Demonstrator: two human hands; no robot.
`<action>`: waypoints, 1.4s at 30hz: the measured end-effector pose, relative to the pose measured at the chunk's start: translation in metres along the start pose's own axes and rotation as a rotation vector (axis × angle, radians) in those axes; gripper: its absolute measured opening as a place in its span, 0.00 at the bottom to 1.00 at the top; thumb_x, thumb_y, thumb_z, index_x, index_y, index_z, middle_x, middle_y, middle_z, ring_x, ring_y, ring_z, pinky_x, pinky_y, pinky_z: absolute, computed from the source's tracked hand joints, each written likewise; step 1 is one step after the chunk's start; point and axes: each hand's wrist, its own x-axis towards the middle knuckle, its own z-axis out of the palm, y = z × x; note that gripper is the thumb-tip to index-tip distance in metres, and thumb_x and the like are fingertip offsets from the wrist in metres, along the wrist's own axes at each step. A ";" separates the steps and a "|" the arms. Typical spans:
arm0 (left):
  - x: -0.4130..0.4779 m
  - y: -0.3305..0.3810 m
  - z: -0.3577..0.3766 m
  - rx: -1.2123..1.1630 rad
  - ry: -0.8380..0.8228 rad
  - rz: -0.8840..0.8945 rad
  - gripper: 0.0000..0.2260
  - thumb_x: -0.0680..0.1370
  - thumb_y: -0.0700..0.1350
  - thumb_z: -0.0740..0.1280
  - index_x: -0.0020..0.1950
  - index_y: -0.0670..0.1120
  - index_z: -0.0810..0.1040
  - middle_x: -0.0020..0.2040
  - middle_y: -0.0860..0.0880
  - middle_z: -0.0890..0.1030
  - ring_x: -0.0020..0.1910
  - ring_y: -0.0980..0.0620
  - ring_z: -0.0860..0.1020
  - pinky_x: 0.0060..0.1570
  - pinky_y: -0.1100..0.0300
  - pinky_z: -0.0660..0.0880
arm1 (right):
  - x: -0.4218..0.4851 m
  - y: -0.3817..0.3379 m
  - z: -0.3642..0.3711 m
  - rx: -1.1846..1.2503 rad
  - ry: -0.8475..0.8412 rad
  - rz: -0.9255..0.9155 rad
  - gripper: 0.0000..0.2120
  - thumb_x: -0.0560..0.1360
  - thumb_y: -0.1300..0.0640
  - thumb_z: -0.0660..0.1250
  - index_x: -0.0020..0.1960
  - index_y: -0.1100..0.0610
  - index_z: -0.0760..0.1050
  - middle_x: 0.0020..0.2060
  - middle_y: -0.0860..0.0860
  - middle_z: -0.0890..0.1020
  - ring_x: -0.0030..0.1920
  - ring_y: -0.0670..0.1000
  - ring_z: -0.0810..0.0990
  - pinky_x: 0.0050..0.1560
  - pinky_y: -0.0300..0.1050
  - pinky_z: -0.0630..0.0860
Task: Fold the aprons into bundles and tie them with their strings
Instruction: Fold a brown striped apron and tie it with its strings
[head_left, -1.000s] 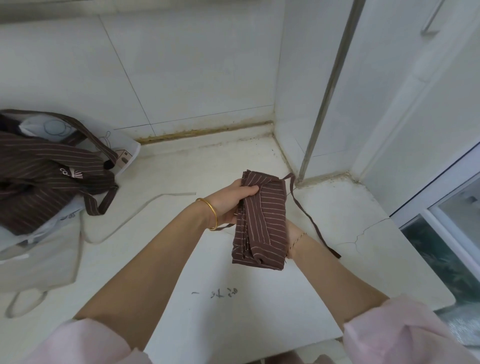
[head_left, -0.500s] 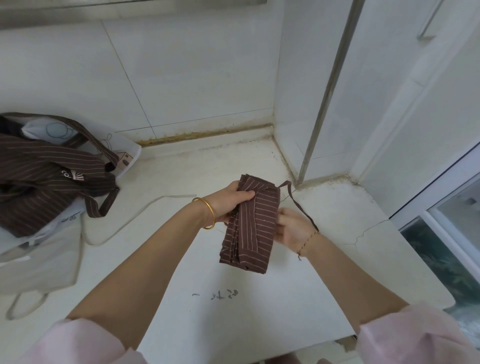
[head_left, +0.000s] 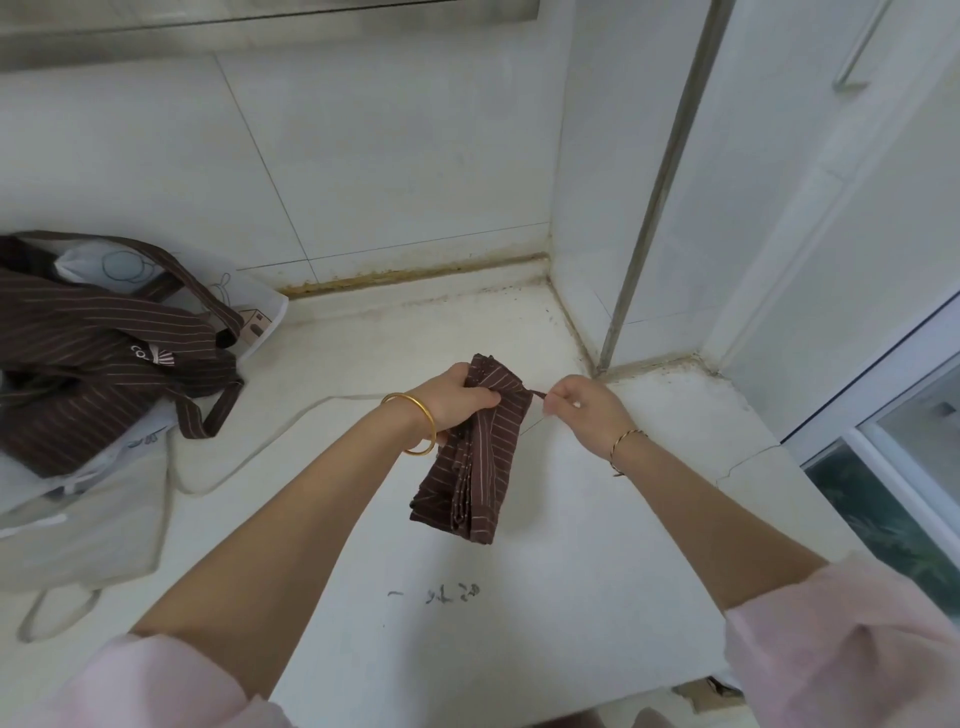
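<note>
A brown pinstriped apron folded into a long narrow bundle (head_left: 475, 467) hangs above the white counter (head_left: 597, 545). My left hand (head_left: 457, 402) grips the bundle near its top end. My right hand (head_left: 584, 410) is just right of the bundle and pinches the apron's brown string (head_left: 537, 395), which runs taut from the bundle's top to my fingers. The rest of the string is hidden behind my right hand.
A heap of more brown striped aprons (head_left: 93, 353) lies at the left on white printed bags (head_left: 249, 317) and a beige cloth bag (head_left: 88, 525). Tiled walls and a metal strip (head_left: 649, 208) close the far corner. The counter's front edge and a window frame (head_left: 893, 415) are at the right.
My right hand came out from behind the bundle, took the string and pulled it tight to the right. The bundle tilted and stays in my left hand.
</note>
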 end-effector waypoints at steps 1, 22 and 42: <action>0.001 -0.001 0.000 -0.019 0.004 -0.026 0.19 0.78 0.51 0.63 0.66 0.47 0.65 0.59 0.46 0.77 0.56 0.46 0.78 0.55 0.49 0.77 | -0.002 0.001 0.002 0.005 -0.014 0.037 0.07 0.78 0.56 0.61 0.43 0.55 0.74 0.37 0.46 0.80 0.42 0.48 0.76 0.40 0.37 0.68; 0.022 0.007 0.014 -0.808 0.272 0.043 0.19 0.79 0.54 0.63 0.51 0.37 0.77 0.44 0.41 0.81 0.39 0.45 0.81 0.47 0.52 0.80 | -0.072 -0.035 0.059 0.365 -0.306 0.169 0.14 0.80 0.60 0.54 0.38 0.55 0.72 0.28 0.49 0.66 0.28 0.46 0.64 0.28 0.39 0.65; 0.009 -0.021 0.014 0.279 -0.031 -0.012 0.19 0.81 0.54 0.57 0.51 0.41 0.78 0.36 0.50 0.76 0.32 0.54 0.70 0.31 0.64 0.67 | -0.026 -0.009 -0.003 0.484 0.033 0.298 0.10 0.73 0.56 0.70 0.42 0.57 0.69 0.43 0.54 0.79 0.44 0.53 0.80 0.43 0.47 0.77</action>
